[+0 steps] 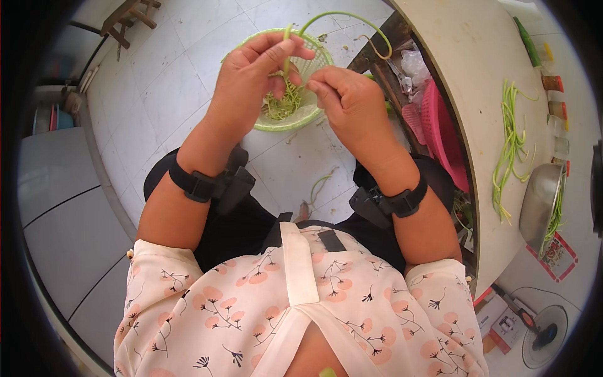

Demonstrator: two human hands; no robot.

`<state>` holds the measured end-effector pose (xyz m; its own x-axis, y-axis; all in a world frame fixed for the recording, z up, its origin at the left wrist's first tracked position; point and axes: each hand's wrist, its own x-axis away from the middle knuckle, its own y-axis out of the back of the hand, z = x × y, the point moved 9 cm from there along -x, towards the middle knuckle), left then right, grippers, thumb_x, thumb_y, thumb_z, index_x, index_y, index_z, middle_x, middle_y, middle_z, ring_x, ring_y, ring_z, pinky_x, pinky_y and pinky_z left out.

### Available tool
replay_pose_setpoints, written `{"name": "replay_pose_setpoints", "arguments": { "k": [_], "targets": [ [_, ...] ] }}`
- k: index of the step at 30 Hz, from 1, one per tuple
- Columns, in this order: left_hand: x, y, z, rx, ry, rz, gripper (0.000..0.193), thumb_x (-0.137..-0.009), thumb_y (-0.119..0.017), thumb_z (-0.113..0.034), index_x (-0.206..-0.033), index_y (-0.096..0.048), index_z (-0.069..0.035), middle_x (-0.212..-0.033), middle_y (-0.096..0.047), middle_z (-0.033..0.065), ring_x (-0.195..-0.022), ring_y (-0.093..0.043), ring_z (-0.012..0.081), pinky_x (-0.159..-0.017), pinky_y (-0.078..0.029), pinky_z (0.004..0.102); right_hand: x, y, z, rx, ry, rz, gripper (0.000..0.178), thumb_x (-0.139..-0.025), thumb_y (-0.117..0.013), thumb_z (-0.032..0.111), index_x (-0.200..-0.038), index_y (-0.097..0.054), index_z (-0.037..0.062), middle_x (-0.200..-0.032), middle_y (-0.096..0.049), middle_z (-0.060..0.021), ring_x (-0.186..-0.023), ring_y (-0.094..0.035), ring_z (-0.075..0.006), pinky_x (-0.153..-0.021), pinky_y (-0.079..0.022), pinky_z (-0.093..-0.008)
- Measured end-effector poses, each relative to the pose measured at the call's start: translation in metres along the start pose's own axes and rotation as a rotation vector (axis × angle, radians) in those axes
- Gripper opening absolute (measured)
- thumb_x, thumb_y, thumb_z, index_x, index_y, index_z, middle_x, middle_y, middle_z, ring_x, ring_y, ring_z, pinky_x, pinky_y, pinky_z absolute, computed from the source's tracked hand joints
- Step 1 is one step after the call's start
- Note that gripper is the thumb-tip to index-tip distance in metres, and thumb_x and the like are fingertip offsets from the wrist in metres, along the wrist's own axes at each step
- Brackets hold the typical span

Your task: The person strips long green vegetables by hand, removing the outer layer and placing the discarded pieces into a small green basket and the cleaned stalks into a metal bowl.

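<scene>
My left hand (264, 63) is closed on a green garlic scape (342, 13), whose long thin end arcs over to the right. Beside it, my right hand (348, 103) pinches thumb against fingers; whatever may be between them is too small to make out. Both hands are over a light green plastic basket (282, 127) on the floor, and they partly hide it. Inside lie many short pieces of green stalk (284, 105).
On the counter (487, 169) at right lie more garlic scapes (510, 141), a metal bowl (541, 198) and several jars. Pink plastic baskets (436, 119) sit on the shelf beneath. A wooden stool (130, 17) stands far left, a grey cabinet (59, 169) nearer. Stalk scraps (322, 183) lie on the floor.
</scene>
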<state>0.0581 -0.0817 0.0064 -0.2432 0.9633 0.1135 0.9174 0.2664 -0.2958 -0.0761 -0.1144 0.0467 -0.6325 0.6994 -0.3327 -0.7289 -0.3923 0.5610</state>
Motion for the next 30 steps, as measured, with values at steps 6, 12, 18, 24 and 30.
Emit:
{"name": "replay_pose_setpoints", "arguments": {
  "k": [6, 12, 18, 24, 30],
  "targets": [
    [-0.003, 0.043, -0.027, -0.347, -0.191, -0.273, 0.025, -0.103, -0.047, -0.02, -0.111, -0.063, -0.002, -0.07, -0.058, 0.0001, -0.068, -0.061, 0.0092, -0.053, -0.04, 0.0202, 0.012, -0.027, -0.003, 0.09, 0.047, 0.251, 0.007, -0.086, -0.061, 0.007, -0.086, -0.062, 0.0004, -0.077, -0.06, -0.0194, -0.071, -0.058, -0.0388, -0.063, -0.046, -0.0424],
    [0.001, 0.085, -0.041, -0.209, -0.232, -0.371, 0.028, -0.103, -0.046, -0.019, -0.107, -0.066, -0.001, -0.062, -0.042, -0.0033, -0.057, -0.05, 0.0066, -0.047, -0.035, 0.0203, 0.053, -0.066, -0.024, 0.219, 0.005, 0.741, 0.003, -0.08, -0.061, 0.004, -0.081, -0.061, 0.0021, -0.076, -0.06, -0.019, -0.072, -0.059, -0.0389, -0.063, -0.047, -0.0448],
    [0.012, 0.123, -0.063, -0.23, -0.314, -0.576, 0.028, -0.103, -0.049, -0.021, -0.11, -0.066, 0.0, -0.063, -0.035, -0.0051, -0.056, -0.039, 0.0049, -0.047, -0.026, 0.0189, 0.074, -0.064, -0.069, 0.531, -0.077, 0.863, 0.007, -0.074, -0.06, 0.002, -0.081, -0.062, 0.0038, -0.076, -0.062, -0.0191, -0.076, -0.061, -0.0387, -0.065, -0.047, -0.0458],
    [0.005, 0.083, -0.041, -0.29, -0.229, -0.328, 0.025, -0.1, -0.053, -0.021, -0.101, -0.069, -0.002, -0.057, -0.04, -0.0054, -0.053, -0.04, 0.0042, -0.047, -0.029, 0.02, -0.007, -0.027, -0.042, 0.289, -0.029, 0.336, 0.014, -0.084, -0.061, 0.007, -0.096, -0.068, 0.0053, -0.089, -0.065, -0.0177, -0.085, -0.062, -0.0382, -0.075, -0.05, -0.0425],
    [0.004, 0.052, -0.028, -0.528, -0.181, -0.152, 0.023, -0.099, -0.056, -0.024, -0.095, -0.071, -0.006, -0.054, -0.045, -0.0058, -0.05, -0.042, 0.003, -0.05, -0.034, 0.0194, -0.037, 0.023, -0.011, 0.354, 0.221, -0.224, 0.029, -0.092, -0.062, 0.012, -0.12, -0.062, 0.006, -0.106, -0.067, -0.0129, -0.085, -0.066, -0.0279, -0.078, -0.052, -0.0358]
  ]
}}
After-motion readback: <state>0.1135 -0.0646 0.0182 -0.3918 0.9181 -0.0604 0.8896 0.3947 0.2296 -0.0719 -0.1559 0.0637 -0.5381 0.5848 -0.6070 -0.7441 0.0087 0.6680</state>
